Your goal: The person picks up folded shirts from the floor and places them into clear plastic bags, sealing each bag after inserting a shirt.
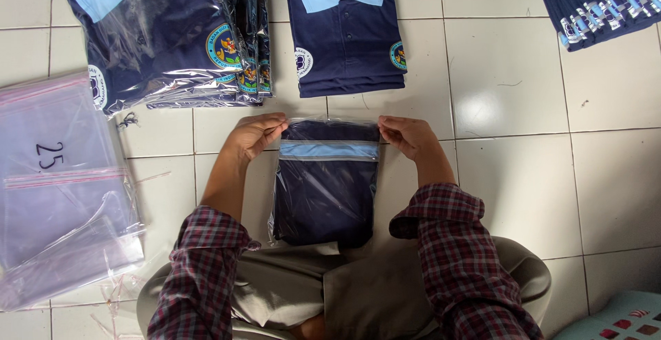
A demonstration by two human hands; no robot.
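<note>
A folded navy polo shirt with a light blue band sits inside a clear plastic bag on the tiled floor in front of my knees. My left hand pinches the bag's top left corner. My right hand pinches the top right corner. Both hands hold the bag's open end, which points away from me. Plaid sleeves cover both my forearms.
A folded navy polo lies unbagged straight ahead. A stack of bagged polos is at far left, empty clear bags at left, more navy garments at top right, a teal basket at bottom right.
</note>
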